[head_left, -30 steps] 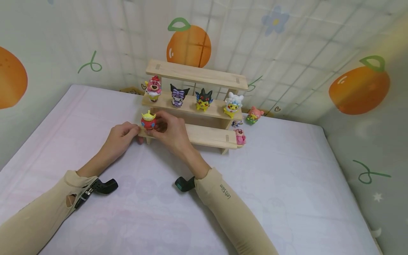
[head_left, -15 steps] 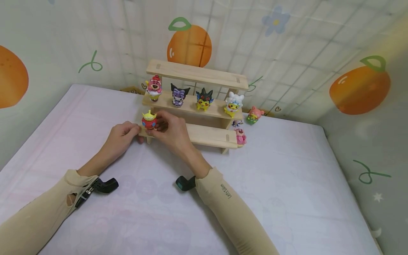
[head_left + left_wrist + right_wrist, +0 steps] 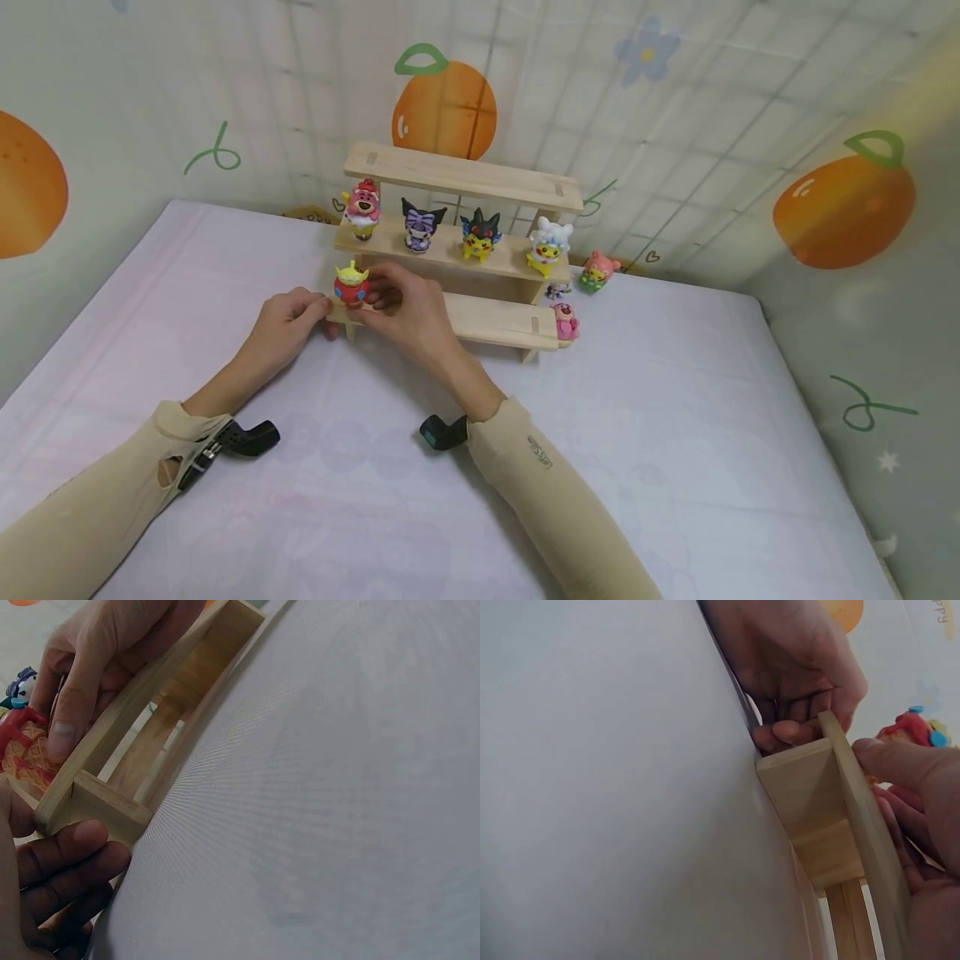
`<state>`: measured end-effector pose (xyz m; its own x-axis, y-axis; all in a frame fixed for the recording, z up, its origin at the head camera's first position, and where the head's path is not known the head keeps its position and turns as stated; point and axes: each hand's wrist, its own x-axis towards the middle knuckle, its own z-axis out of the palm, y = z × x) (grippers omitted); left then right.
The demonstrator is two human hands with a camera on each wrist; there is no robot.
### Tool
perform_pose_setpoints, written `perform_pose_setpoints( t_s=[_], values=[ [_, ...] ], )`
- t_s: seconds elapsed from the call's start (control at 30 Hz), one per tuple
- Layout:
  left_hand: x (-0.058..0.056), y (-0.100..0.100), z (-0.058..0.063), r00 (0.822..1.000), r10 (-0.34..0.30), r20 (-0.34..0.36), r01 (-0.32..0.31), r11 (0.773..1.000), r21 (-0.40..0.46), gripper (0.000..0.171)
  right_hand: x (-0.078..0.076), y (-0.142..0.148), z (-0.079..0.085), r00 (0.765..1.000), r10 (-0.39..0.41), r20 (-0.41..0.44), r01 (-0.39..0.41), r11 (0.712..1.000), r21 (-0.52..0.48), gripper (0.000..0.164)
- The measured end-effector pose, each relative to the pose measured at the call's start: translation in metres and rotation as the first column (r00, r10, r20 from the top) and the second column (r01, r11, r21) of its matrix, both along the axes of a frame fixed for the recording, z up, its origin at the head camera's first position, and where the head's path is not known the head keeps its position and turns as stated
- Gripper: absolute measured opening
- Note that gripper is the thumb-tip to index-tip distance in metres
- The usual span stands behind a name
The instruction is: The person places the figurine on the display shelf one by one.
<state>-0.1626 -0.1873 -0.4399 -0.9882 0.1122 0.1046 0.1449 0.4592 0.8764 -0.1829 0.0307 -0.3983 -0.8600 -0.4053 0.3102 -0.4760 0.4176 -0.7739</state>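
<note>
On the left end of the three-step wooden shelf's (image 3: 495, 318) lowest board stands a small figurine (image 3: 351, 285) with a yellow three-eyed-looking head and red body. My right hand (image 3: 412, 312) pinches it from the right, the thumb low at its base. The left wrist view shows the right thumb against the figurine's orange waffle-patterned lower part (image 3: 28, 759). My left hand (image 3: 288, 321) grips the left end of that same board, thumb at the edge and fingers (image 3: 71, 862) bent underneath. The right wrist view also shows the left hand (image 3: 795, 667) at the board's end.
On the middle board stand a pink bear figurine (image 3: 363, 210), a purple-and-black one (image 3: 420, 227), a black-eared yellow one (image 3: 480, 235) and a white-hooded one (image 3: 549, 247). Right of the shelf are a coral figurine (image 3: 597, 272) and a pink one (image 3: 566, 322). A patterned curtain (image 3: 570, 100) hangs behind.
My right wrist and forearm have shifted slightly to the right, while the right fingertips stay at the figurine. The left hand and the shelf keep their places.
</note>
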Motion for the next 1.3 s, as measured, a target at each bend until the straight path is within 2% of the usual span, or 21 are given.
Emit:
perform_pose_setpoints(
  t_s=[0.13,0.33,0.63,0.87,1.3],
  values=[
    [-0.001,0.002,0.0,1.0,-0.002,0.008,0.002,1.0,0.002,0.042,0.003,0.012,0.0,1.0,0.0,0.015,0.0,1.0,0.004,0.043],
    [-0.001,0.002,0.0,1.0,-0.006,-0.001,0.006,1.0,-0.004,0.04,0.007,0.038,-0.001,1.0,0.023,-0.012,-0.024,0.999,-0.028,0.038],
    [0.002,-0.003,0.0,1.0,0.0,0.0,0.0,1.0,-0.015,0.041,0.013,0.076,0.002,0.998,-0.027,-0.052,0.027,1.0,-0.001,0.029],
    [0.003,-0.003,0.0,1.0,-0.004,0.008,0.004,1.0,-0.011,0.041,0.016,0.102,0.004,0.998,-0.05,-0.044,0.051,0.999,0.008,0.027],
    [0.001,-0.001,-0.001,1.0,-0.009,0.012,0.009,1.0,-0.018,0.041,0.015,0.16,0.006,0.994,-0.051,-0.097,0.049,0.998,-0.026,0.014]
  ],
)
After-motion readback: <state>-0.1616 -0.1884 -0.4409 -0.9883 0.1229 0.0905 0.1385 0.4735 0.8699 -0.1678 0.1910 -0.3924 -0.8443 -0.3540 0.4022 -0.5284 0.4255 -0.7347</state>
